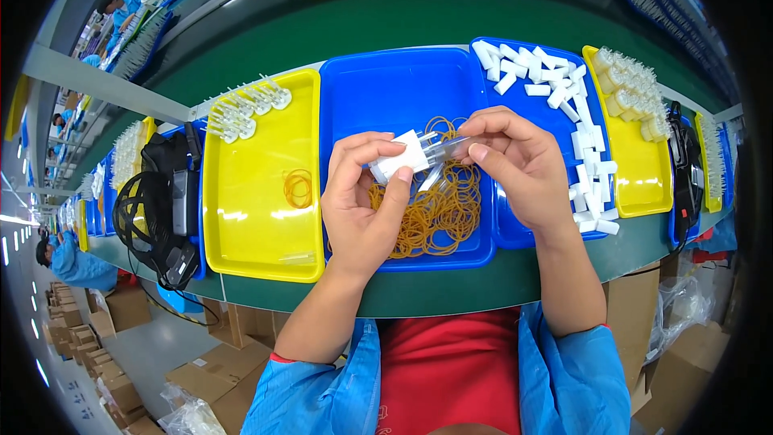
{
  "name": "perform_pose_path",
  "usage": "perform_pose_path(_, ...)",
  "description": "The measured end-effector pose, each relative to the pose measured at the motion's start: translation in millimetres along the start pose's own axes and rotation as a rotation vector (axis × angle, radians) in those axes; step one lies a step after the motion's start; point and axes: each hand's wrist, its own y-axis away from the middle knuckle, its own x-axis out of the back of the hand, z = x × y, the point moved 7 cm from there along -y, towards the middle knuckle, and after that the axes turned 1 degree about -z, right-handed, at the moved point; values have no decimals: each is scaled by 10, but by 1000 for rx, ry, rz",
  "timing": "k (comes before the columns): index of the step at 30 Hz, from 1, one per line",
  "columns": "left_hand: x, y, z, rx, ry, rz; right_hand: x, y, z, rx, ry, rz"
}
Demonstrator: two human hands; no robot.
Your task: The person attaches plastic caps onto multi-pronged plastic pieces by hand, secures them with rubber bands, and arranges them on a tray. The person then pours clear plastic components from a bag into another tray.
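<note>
My left hand (362, 201) grips a small white plug-shaped block (400, 159) over the middle blue tray (386, 89). My right hand (515, 161) pinches a clear plastic cover (445, 151) on the block's pins, beside the left hand's fingers. Below both hands a heap of tan rubber bands (439, 209) lies in that blue tray.
A yellow tray (258, 217) to the left holds a few clear-capped pieces (245, 109) and a rubber band (298, 188). To the right stand a blue tray of white blocks (584, 145) and a yellow tray (636, 185) of capped pieces. Black cables (157, 201) lie far left. Cardboard boxes stand below.
</note>
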Motion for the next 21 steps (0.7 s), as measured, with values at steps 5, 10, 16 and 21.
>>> perform_pose_path(5,17,2,7,-12,-42,7,6,7,-56,-24,-4,54)
perform_pose_path(10,3,7,-6,2,-34,5,86,5,-56,8,76,87)
perform_pose_path(16,-16,10,22,-10,-24,-23,105,1,6,-43,86,113)
perform_pose_path(21,-26,10,48,-19,-35,-32,82,11,14,-83,77,83)
